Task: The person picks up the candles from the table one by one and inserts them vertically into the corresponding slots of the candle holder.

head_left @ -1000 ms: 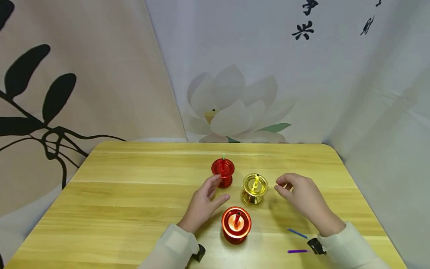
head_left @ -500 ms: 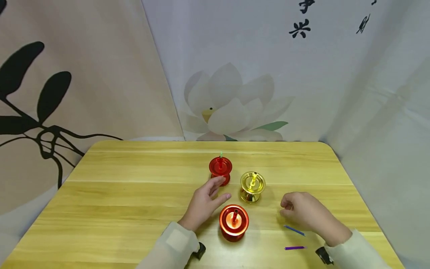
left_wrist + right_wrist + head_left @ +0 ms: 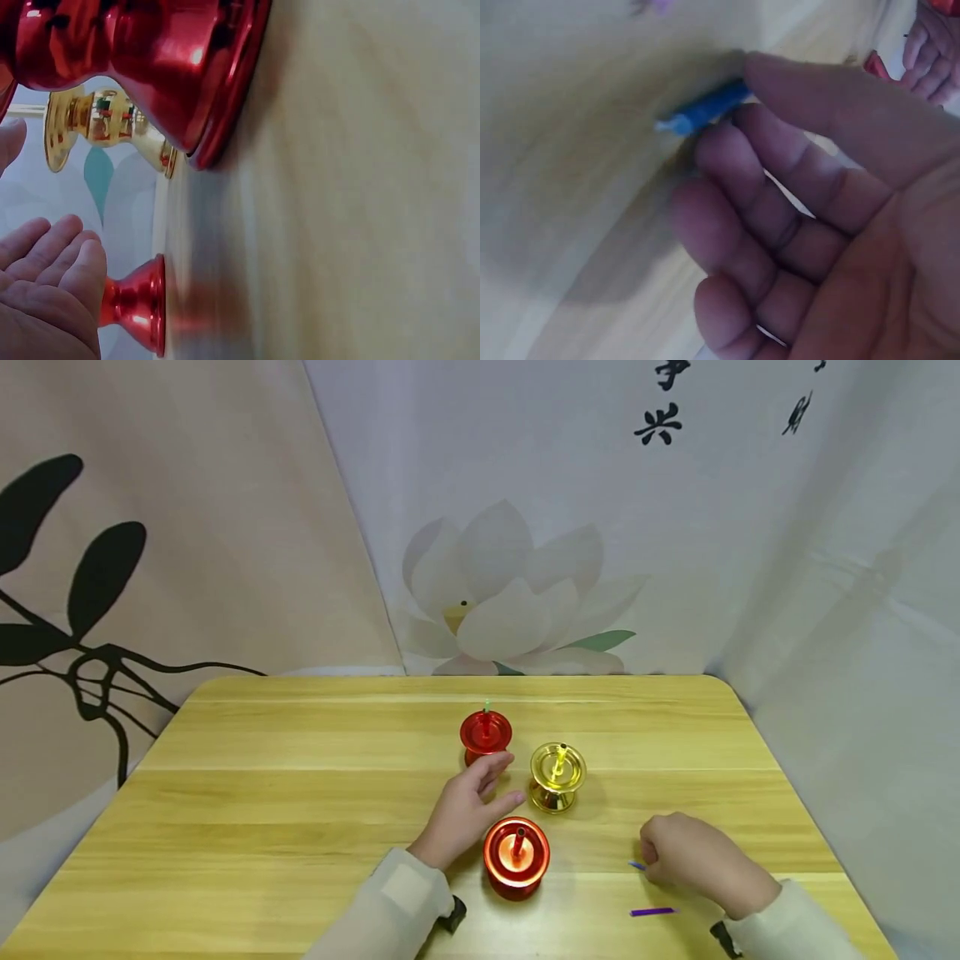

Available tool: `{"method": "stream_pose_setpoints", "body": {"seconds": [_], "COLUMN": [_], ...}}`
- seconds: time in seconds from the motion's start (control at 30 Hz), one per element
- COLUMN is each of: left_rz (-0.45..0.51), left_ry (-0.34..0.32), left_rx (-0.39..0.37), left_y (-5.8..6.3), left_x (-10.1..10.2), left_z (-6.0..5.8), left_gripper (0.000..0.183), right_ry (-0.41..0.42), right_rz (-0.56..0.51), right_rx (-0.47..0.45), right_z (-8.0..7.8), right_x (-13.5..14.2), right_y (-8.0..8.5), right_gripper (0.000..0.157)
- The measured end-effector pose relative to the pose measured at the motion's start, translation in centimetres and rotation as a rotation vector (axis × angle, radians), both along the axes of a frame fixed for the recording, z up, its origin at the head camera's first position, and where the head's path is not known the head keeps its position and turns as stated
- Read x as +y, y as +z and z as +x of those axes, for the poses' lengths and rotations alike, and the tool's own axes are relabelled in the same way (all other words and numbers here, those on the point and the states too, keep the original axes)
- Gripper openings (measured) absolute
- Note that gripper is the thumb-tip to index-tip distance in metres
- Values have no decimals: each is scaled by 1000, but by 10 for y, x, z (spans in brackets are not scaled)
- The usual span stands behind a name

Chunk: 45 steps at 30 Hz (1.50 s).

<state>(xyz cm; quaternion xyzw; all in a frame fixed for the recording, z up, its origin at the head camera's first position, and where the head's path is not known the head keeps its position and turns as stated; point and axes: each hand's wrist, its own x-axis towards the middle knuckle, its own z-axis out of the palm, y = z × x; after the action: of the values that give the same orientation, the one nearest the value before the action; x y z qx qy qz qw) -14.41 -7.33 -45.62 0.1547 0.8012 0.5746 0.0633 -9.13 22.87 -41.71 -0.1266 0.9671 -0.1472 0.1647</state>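
My right hand (image 3: 697, 860) is low over the table's right side, its thumb and index finger pinching a thin blue candle (image 3: 709, 107). In the right wrist view, the candle's pale wick end points away from the fingertips. Fingers relaxed and thumb apart, my left hand (image 3: 461, 814) holds nothing. It hovers between two shiny red candle holders: the far one (image 3: 486, 732) carries a pale green candle (image 3: 487, 704), and the near one (image 3: 517, 860) has a bare central tube. Just right of the left fingertips stands a gold candle holder (image 3: 557, 772), also with a bare tube.
A purple candle (image 3: 654, 912) lies on the wooden table (image 3: 262, 827), nearer the front than the blue one. Behind the table hangs a pale cloth (image 3: 675, 543) printed with a lotus and dark characters. The cloth also closes off the right side.
My right hand has moved down and toward the front, from beside the gold holder to the blue candle, and pinches it. The left hand stays by the holders. The head view has shifted slightly.
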Motion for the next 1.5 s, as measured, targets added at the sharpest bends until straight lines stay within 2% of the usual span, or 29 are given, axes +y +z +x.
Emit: {"method": "stream_pose_setpoints", "body": {"seconds": [0.3, 0.53, 0.83, 1.27, 1.5], "left_rz": [-3, 11, 8, 33, 27], "left_ry": [-14, -28, -41, -72, -81], "left_rx": [-24, -43, -62, -72, -88], "left_y": [-3, -3, -1, -3, -3], "left_x": [5, 6, 9, 11, 12], "left_z": [-7, -10, -14, -19, -19], "left_gripper": [65, 66, 65, 67, 69], "right_ry": [23, 7, -85, -151, -191], "right_rz": [2, -102, -225, -354, -442], "right_rx": [31, 57, 113, 250, 253], "right_z": [0, -7, -15, -27, -32], "right_x": [0, -4, -16, -35, -43], "right_y": [-4, -2, 3, 16, 24], "right_gripper": [33, 22, 15, 4, 4]}}
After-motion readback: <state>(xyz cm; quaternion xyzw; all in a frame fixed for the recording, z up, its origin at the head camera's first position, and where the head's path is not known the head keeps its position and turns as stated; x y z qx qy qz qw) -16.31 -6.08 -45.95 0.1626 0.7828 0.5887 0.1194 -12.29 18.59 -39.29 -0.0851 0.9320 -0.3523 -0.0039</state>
